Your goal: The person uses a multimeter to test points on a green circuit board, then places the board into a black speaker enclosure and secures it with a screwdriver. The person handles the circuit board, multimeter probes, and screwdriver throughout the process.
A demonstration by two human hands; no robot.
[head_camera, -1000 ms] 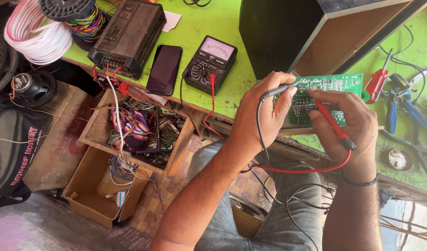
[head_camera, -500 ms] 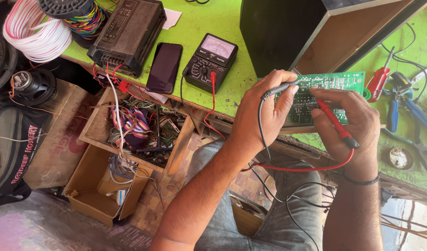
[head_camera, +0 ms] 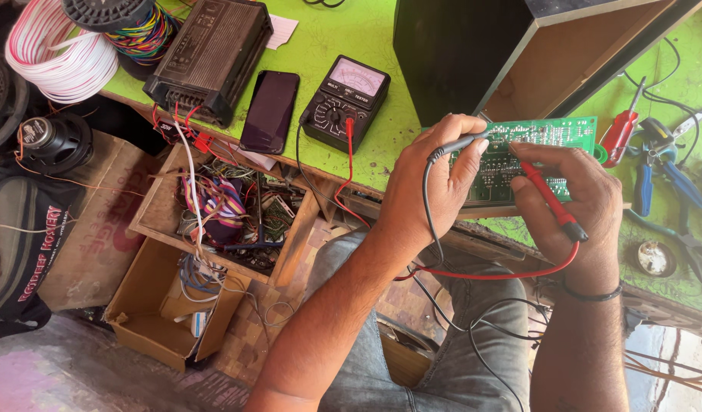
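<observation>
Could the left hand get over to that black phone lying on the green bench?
Probably yes: the phone lies open on the bench, nothing covering it. But the left hand holds a black probe, so it would need freeing first.

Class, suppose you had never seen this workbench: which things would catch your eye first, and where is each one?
Centre right, the left hand holds a black probe and the right hand a red probe against a green circuit board. An analogue meter lies beside a dark phone on the bright green table. Top left sits a white and pink wire coil.
</observation>
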